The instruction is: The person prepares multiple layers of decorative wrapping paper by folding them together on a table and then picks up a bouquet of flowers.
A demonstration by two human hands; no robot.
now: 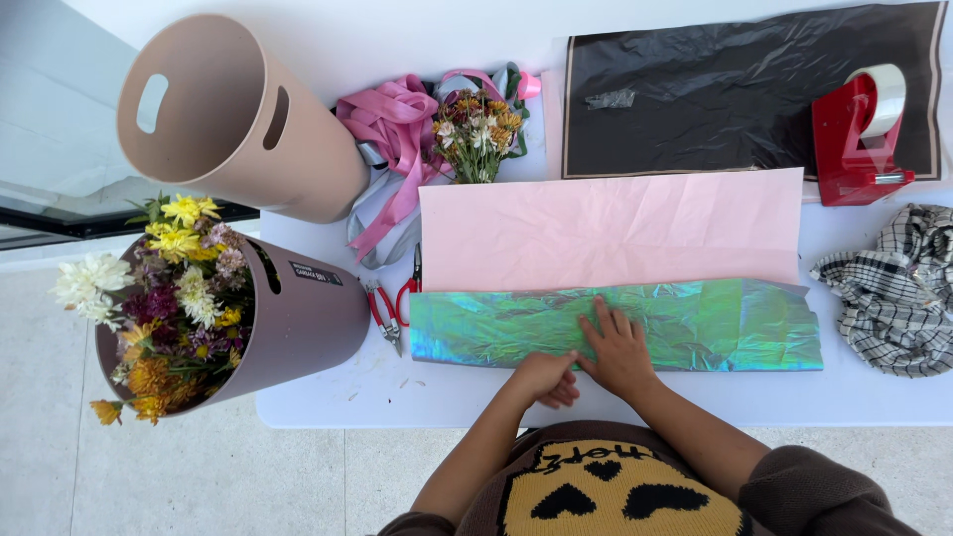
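Hands meet at the near edge of the iridescent film [615, 326] on the worktop [397, 392], right hand [617, 349] spread flat to pin it, left hand [545, 377] curled pinching its edge, pink paper [611, 230] just behind, shears [389, 303] beside.

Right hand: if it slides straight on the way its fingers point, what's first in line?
The right hand lies flat on the iridescent green sheet, fingers pointing away from the person. Past that sheet's far edge, it would likely reach the pink paper first.
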